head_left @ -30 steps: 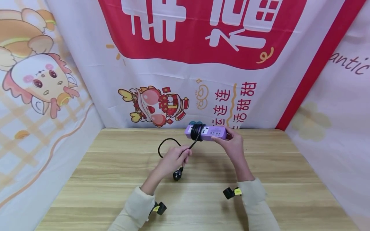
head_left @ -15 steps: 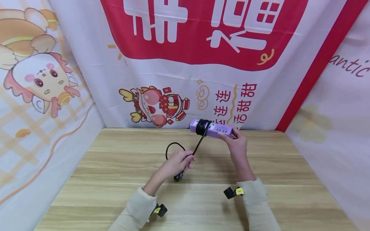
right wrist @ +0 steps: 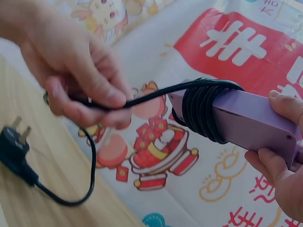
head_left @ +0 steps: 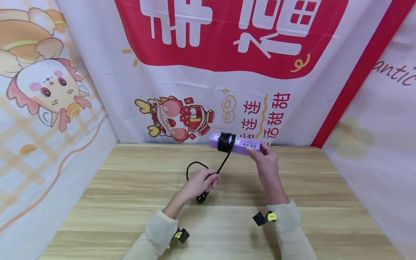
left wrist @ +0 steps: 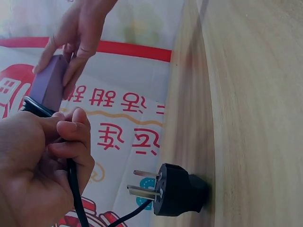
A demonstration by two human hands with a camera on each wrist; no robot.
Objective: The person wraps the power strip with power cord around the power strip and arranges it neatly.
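Note:
A purple power strip [head_left: 242, 145] is held up near the table's back edge, its black cord [right wrist: 202, 111] wound in several turns round one end. My right hand [head_left: 267, 162] grips the strip's other end between thumb and fingers. My left hand [head_left: 202, 181] pinches the loose stretch of cord, which runs taut from the coil to the fingers in the right wrist view. Past that hand the cord bends in a loop to a black plug [left wrist: 177, 190] with metal prongs, hanging below the left hand. In the head view the left hand partly covers the plug.
Below the hands is a wood-grain table [head_left: 130, 202]. A printed cloth [head_left: 182, 79] stands along its back edge, close behind the strip. More cloth walls rise at the left [head_left: 42, 144] and right [head_left: 373, 151]. Each wrist wears a small black camera.
The power strip and right hand have moved slightly right and up, then the strip tilts a little. My left hand has moved slightly right, still pinching the cord, and more cord shows between it and the coil.

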